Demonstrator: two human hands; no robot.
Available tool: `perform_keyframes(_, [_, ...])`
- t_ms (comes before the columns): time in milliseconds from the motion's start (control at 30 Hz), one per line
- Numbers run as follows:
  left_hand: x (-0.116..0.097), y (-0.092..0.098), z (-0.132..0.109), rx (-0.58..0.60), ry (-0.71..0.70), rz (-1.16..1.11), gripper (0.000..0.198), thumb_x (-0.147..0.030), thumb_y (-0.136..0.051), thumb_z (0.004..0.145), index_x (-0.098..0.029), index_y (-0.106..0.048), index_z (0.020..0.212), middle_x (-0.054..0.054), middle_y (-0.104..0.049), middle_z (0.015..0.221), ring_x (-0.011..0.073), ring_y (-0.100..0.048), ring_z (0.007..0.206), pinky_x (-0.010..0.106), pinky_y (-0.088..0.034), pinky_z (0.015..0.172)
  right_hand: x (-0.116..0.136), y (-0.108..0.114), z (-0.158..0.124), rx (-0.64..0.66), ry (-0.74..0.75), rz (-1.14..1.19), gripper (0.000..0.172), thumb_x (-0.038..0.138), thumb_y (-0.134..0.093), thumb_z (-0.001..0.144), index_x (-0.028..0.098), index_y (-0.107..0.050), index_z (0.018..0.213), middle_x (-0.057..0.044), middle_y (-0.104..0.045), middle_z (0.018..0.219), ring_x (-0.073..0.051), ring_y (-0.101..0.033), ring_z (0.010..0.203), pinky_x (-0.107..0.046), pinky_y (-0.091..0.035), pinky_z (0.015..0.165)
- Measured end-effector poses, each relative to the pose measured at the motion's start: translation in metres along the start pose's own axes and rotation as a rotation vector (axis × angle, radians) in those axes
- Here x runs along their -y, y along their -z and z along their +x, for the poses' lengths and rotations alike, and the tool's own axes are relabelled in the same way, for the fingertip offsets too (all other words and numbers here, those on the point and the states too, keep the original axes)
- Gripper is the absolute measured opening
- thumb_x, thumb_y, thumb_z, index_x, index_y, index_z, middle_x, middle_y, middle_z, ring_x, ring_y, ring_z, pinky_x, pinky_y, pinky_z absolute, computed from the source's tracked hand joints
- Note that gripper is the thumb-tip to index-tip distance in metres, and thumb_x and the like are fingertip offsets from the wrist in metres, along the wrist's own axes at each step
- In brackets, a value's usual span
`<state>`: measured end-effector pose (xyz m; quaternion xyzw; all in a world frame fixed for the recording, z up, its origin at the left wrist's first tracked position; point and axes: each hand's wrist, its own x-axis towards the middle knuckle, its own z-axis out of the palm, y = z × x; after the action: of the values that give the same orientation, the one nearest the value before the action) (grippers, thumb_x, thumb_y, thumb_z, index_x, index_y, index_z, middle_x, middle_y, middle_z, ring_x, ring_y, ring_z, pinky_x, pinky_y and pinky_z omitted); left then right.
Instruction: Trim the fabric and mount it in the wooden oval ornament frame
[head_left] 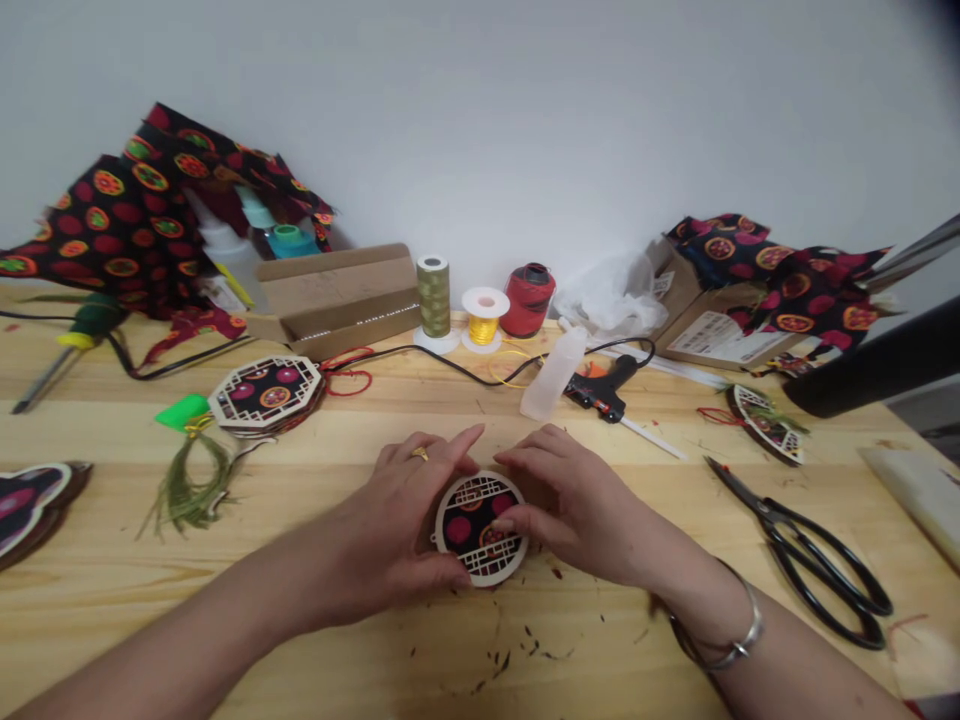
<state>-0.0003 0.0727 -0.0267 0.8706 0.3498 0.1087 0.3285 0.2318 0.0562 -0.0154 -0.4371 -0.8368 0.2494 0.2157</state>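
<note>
A round wooden ornament with a lattice frame over dark patterned fabric is held low over the table in the middle. My left hand curls around its left side, with the thumb on the lower rim and a ring on one finger. From the right, my right hand grips the opposite edge, its thumb lying on the fabric face. The fingertips behind the ornament are partly hidden. Dark scraps are scattered on the wood just below it.
Black scissors lie open at the right. Behind my hands are a hot glue gun, green thread, yellow thread and red thread. An octagonal ornament with a green tassel lies left; a screwdriver is farther left.
</note>
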Motion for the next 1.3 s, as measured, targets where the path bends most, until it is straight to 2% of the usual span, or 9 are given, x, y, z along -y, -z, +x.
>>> perform_keyframes(167, [0.0, 0.001, -0.001, 0.004, 0.005, -0.018, 0.098, -0.036, -0.071, 0.077, -0.04, 0.0, 0.144, 0.005, -0.047, 0.127, 0.0293, -0.04, 0.116, 0.049, -0.034, 0.098, -0.004, -0.003, 0.002, -0.165, -0.091, -0.028, 0.014, 0.028, -0.061, 0.086, 0.016, -0.068, 0.086, -0.005, -0.063, 0.076, -0.017, -0.055, 0.075, -0.029, -0.043, 0.067])
perform_keyframes(333, [0.001, 0.0, -0.001, 0.007, 0.038, -0.052, 0.098, -0.034, -0.072, 0.076, -0.043, -0.001, 0.143, 0.004, -0.046, 0.129, 0.0295, -0.041, 0.116, 0.05, -0.035, 0.098, -0.014, -0.002, 0.004, -0.379, -0.268, -0.114, 0.037, 0.032, -0.057, 0.086, 0.018, -0.052, 0.053, 0.002, -0.049, 0.051, -0.012, -0.044, 0.052, -0.026, -0.033, 0.052])
perform_keyframes(467, [0.003, -0.001, -0.004, -0.002, 0.043, -0.085, 0.098, -0.038, -0.073, 0.075, -0.044, -0.003, 0.144, 0.005, -0.045, 0.128, 0.0303, -0.042, 0.116, 0.051, -0.035, 0.098, -0.023, 0.005, 0.007, -0.602, -0.33, -0.119, 0.021, 0.037, -0.062, 0.082, 0.019, -0.057, 0.073, -0.001, -0.055, 0.067, -0.014, -0.047, 0.06, -0.028, -0.038, 0.058])
perform_keyframes(533, [0.003, 0.0, -0.006, -0.009, 0.057, -0.118, 0.097, -0.039, -0.072, 0.075, -0.043, -0.003, 0.144, 0.006, -0.043, 0.131, 0.0306, -0.041, 0.118, 0.052, -0.035, 0.099, -0.027, 0.009, 0.01, -0.668, -0.319, -0.082, 0.027, 0.037, -0.064, 0.08, 0.017, -0.058, 0.097, -0.004, -0.057, 0.082, -0.016, -0.049, 0.068, -0.03, -0.042, 0.063])
perform_keyframes(633, [0.002, 0.002, -0.008, -0.032, 0.07, -0.156, 0.087, -0.036, -0.067, 0.081, -0.041, -0.007, 0.144, 0.007, -0.04, 0.135, 0.0299, -0.038, 0.122, 0.052, -0.032, 0.102, -0.029, 0.016, 0.016, -0.665, -0.345, -0.012, 0.052, 0.039, -0.064, 0.078, 0.015, -0.051, 0.122, -0.007, -0.055, 0.092, -0.019, -0.051, 0.075, -0.032, -0.044, 0.066])
perform_keyframes(700, [0.002, 0.004, -0.007, -0.054, 0.047, -0.175, 0.079, -0.035, -0.062, 0.084, -0.039, -0.01, 0.144, 0.007, -0.04, 0.136, 0.029, -0.037, 0.124, 0.051, -0.031, 0.103, -0.029, 0.02, 0.021, -0.613, -0.366, 0.019, 0.056, 0.04, -0.064, 0.077, 0.016, -0.049, 0.126, -0.006, -0.055, 0.089, -0.019, -0.051, 0.074, -0.032, -0.043, 0.065])
perform_keyframes(833, [-0.001, 0.009, -0.007, -0.06, 0.015, -0.188, 0.07, -0.038, -0.056, 0.088, -0.033, -0.016, 0.145, 0.009, -0.043, 0.134, 0.0271, -0.04, 0.121, 0.048, -0.033, 0.103, -0.027, 0.022, 0.033, -0.503, -0.388, -0.016, 0.035, 0.04, -0.062, 0.076, 0.018, -0.06, 0.103, -0.001, -0.053, 0.074, -0.017, -0.048, 0.063, -0.029, -0.039, 0.058])
perform_keyframes(967, [-0.004, 0.011, -0.008, -0.074, -0.007, -0.181, 0.065, -0.04, -0.056, 0.088, -0.028, -0.025, 0.143, 0.01, -0.047, 0.128, 0.0261, -0.044, 0.118, 0.046, -0.034, 0.102, -0.028, 0.02, 0.044, -0.5, -0.386, -0.049, 0.02, 0.037, -0.06, 0.076, 0.017, -0.058, 0.077, 0.0, -0.051, 0.064, -0.016, -0.046, 0.058, -0.028, -0.036, 0.055])
perform_keyframes(1300, [-0.012, 0.018, -0.008, -0.086, -0.023, -0.188, 0.062, -0.043, -0.058, 0.086, -0.021, -0.036, 0.139, 0.013, -0.052, 0.122, 0.0274, -0.047, 0.112, 0.047, -0.038, 0.099, 0.028, 0.026, 0.082, -0.54, -0.203, 0.034, 0.013, 0.029, -0.066, 0.075, 0.018, -0.059, 0.072, 0.003, -0.051, 0.06, -0.012, -0.043, 0.055, -0.025, -0.034, 0.052])
